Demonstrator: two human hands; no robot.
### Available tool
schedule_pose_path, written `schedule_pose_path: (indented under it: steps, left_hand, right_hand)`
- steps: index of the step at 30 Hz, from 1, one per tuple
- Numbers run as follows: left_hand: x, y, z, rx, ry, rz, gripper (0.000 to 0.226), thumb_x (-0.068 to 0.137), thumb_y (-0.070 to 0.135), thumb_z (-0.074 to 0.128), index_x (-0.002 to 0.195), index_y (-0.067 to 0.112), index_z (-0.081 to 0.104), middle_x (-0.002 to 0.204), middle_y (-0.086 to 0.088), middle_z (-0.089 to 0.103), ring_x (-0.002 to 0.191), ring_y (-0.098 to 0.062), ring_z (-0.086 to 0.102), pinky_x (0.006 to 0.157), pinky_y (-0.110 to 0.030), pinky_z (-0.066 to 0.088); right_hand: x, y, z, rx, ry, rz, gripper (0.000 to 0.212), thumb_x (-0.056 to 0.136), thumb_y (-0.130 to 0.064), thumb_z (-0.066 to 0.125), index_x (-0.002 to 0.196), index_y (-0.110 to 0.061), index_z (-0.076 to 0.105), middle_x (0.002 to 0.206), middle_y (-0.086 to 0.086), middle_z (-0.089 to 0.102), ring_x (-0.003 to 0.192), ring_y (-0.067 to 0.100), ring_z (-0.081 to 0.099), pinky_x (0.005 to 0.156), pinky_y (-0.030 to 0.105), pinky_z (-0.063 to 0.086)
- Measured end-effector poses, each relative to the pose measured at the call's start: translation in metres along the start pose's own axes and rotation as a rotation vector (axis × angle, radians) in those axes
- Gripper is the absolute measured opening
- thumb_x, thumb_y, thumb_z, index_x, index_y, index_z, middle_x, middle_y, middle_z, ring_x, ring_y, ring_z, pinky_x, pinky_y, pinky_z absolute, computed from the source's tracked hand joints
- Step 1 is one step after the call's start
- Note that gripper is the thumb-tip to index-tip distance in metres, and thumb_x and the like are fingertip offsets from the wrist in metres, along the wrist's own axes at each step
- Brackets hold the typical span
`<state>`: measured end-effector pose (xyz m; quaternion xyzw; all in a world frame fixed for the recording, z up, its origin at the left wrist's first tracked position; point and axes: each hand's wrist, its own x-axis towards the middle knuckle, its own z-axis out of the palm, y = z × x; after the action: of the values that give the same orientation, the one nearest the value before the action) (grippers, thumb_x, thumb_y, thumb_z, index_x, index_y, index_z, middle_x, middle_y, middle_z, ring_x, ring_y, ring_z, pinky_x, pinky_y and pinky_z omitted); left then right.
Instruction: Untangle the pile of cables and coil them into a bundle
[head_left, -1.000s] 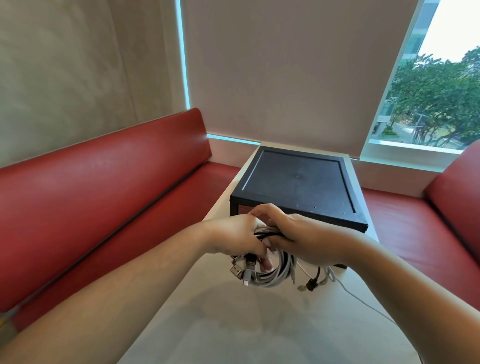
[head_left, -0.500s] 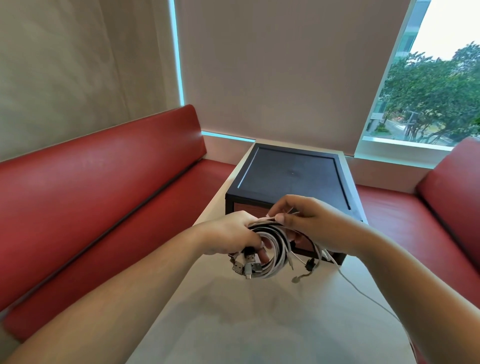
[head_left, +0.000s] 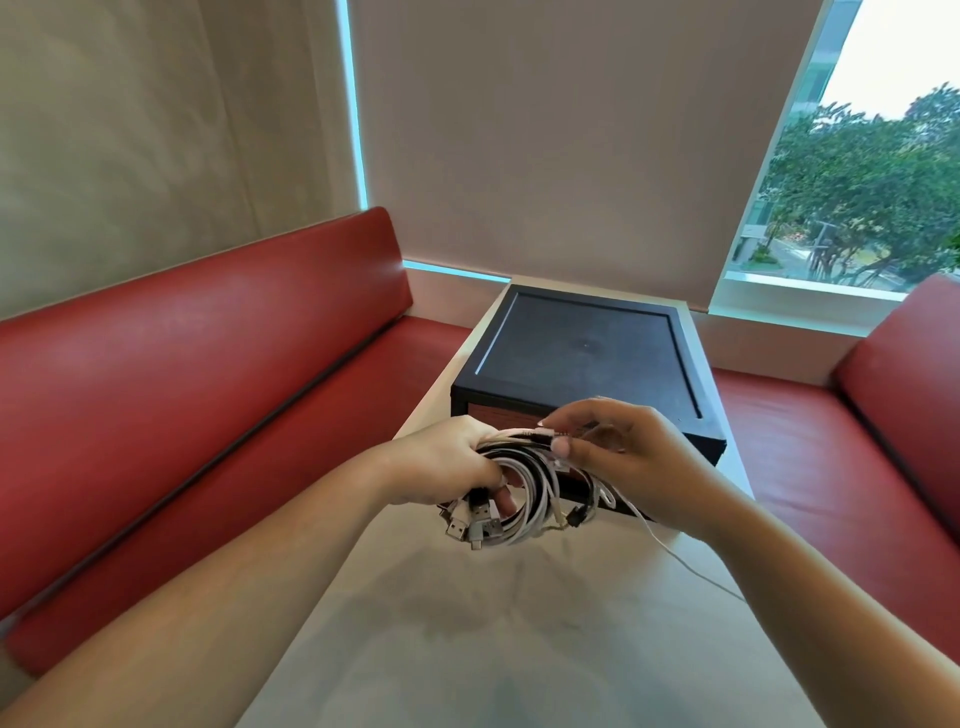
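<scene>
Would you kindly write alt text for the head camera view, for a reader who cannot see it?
Above a pale table, a person's left hand grips a coil of black and white cables while the right hand pinches a strand at its top. A black box stands behind, red benches flank the table, and one white cable trails right.

One head-worn wide-angle view. Faces forward and down along the desk (head_left: 519, 639) toward the window (head_left: 862, 156). Close range.
</scene>
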<state>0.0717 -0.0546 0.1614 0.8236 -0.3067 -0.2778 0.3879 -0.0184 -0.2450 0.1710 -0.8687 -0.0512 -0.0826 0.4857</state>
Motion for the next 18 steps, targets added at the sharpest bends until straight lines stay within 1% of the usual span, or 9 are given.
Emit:
schedule_pose_path:
  steps: [2, 3, 5, 6, 8, 10, 12, 15, 18]
  left_hand:
    - [-0.001, 0.0, 0.0, 0.041, 0.006, 0.0, 0.018, 0.088, -0.001, 0.051, 0.098, 0.002, 0.066, 0.086, -0.005, 0.076, 0.065, -0.009, 0.059, 0.055, -0.021, 0.042]
    - [-0.001, 0.0, 0.0, 0.047, 0.005, 0.0, 0.017, 0.088, 0.0, 0.051, 0.098, 0.003, 0.066, 0.085, -0.004, 0.076, 0.065, -0.009, 0.06, 0.056, -0.02, 0.043]
    - [-0.001, 0.0, 0.001, 0.048, -0.003, 0.001, 0.014, 0.091, 0.004, 0.053, 0.096, 0.004, 0.066, 0.084, -0.004, 0.076, 0.067, -0.009, 0.061, 0.058, -0.02, 0.044]
    - [-0.001, 0.001, 0.001, 0.053, -0.007, 0.002, 0.013, 0.092, 0.006, 0.053, 0.095, 0.006, 0.066, 0.085, -0.004, 0.076, 0.069, -0.009, 0.062, 0.059, -0.021, 0.045]
    - [-0.001, 0.003, 0.002, 0.068, -0.009, 0.005, 0.013, 0.092, 0.008, 0.053, 0.091, 0.012, 0.065, 0.085, -0.004, 0.076, 0.065, -0.006, 0.061, 0.057, -0.021, 0.044]
    - [-0.002, 0.005, 0.002, 0.089, -0.009, 0.005, 0.014, 0.093, 0.009, 0.053, 0.088, 0.016, 0.064, 0.086, -0.004, 0.076, 0.062, -0.004, 0.06, 0.054, -0.021, 0.044]
    - [-0.003, 0.006, 0.002, 0.116, -0.013, 0.007, 0.015, 0.094, 0.012, 0.053, 0.086, 0.018, 0.064, 0.087, -0.004, 0.076, 0.067, -0.006, 0.063, 0.058, -0.025, 0.048]
    - [-0.002, 0.005, 0.002, 0.129, -0.014, 0.002, 0.015, 0.092, 0.011, 0.053, 0.084, 0.018, 0.063, 0.087, -0.004, 0.076, 0.077, -0.016, 0.066, 0.071, -0.038, 0.053]
    - [0.0, 0.003, 0.002, 0.129, 0.005, -0.02, 0.014, 0.091, 0.008, 0.051, 0.091, 0.009, 0.065, 0.086, -0.004, 0.076, 0.072, -0.016, 0.064, 0.064, -0.031, 0.049]
  right_hand:
    - [0.001, 0.001, 0.002, 0.134, -0.037, 0.072, 0.017, 0.085, -0.03, 0.065, 0.098, -0.023, 0.072, 0.093, -0.003, 0.074, 0.088, 0.013, 0.07, 0.078, 0.026, 0.057]
    - [0.003, 0.003, 0.002, 0.179, -0.04, 0.099, 0.014, 0.086, -0.025, 0.065, 0.096, -0.019, 0.073, 0.092, 0.001, 0.074, 0.087, 0.018, 0.07, 0.077, 0.028, 0.057]
    - [0.007, 0.004, -0.002, 0.184, -0.04, 0.119, 0.008, 0.086, -0.013, 0.066, 0.092, -0.011, 0.071, 0.09, 0.009, 0.073, 0.085, 0.027, 0.069, 0.077, 0.034, 0.058]
    - [0.01, 0.003, -0.004, 0.149, -0.053, 0.118, 0.007, 0.086, -0.012, 0.067, 0.091, -0.009, 0.071, 0.089, 0.01, 0.073, 0.082, 0.027, 0.068, 0.08, 0.037, 0.058]
    - [0.013, 0.001, -0.01, 0.113, -0.11, 0.134, 0.012, 0.086, -0.017, 0.067, 0.094, -0.01, 0.07, 0.085, 0.009, 0.071, 0.076, 0.021, 0.065, 0.08, 0.036, 0.056]
    - [0.016, -0.003, -0.016, 0.111, -0.196, 0.195, 0.021, 0.087, -0.03, 0.063, 0.098, -0.014, 0.071, 0.085, 0.01, 0.069, 0.075, 0.017, 0.061, 0.076, 0.033, 0.052]
    - [0.018, -0.006, -0.019, 0.041, -0.249, 0.215, 0.02, 0.091, -0.029, 0.06, 0.098, -0.016, 0.073, 0.076, 0.005, 0.066, 0.072, 0.015, 0.057, 0.07, 0.028, 0.049]
    - [0.02, -0.011, -0.021, -0.175, -0.192, 0.173, 0.011, 0.091, -0.022, 0.063, 0.092, -0.019, 0.074, 0.066, -0.01, 0.064, 0.062, 0.002, 0.054, 0.06, 0.014, 0.042]
    - [0.017, -0.016, -0.018, -0.37, -0.114, 0.078, 0.007, 0.091, -0.024, 0.064, 0.089, -0.023, 0.071, 0.066, -0.012, 0.06, 0.053, -0.006, 0.052, 0.052, 0.009, 0.039]
